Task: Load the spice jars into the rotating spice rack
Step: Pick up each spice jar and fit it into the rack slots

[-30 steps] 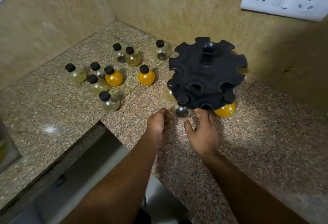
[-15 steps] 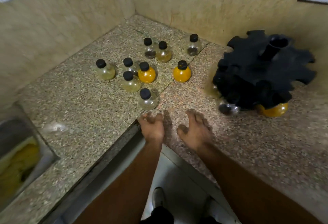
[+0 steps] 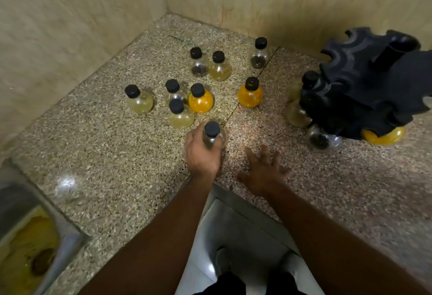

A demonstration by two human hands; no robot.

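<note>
Fingers (image 3: 218, 145) of my left hand (image 3: 203, 154) are wrapped around the clear jar (image 3: 213, 136) nearest to me, holding its round body, and its black cap points up, so its long axis stands upright on the tabletop (image 3: 98, 154). My right hand (image 3: 263, 173) lies just beside it to the right, palm down, with its fingers spread and holding nothing. I judge that the coming move depends on one relation: the rotating spice rack (image 3: 364, 93) stands far to the right of the grasped jar, well apart from it, and the right hand is between them, so it is the nearer hand to the rack. The rack carries some jars already at its lower edge: an orange one (image 3: 383, 136), a dark one (image 3: 323, 139) and a pale one (image 3: 297, 114). Eight more jars wait on the tabletop behind my left hand, two of them orange (image 3: 201, 101) (image 3: 250, 95). At the near left I see a sink (image 3: 25, 236) with something yellow inside.
</note>
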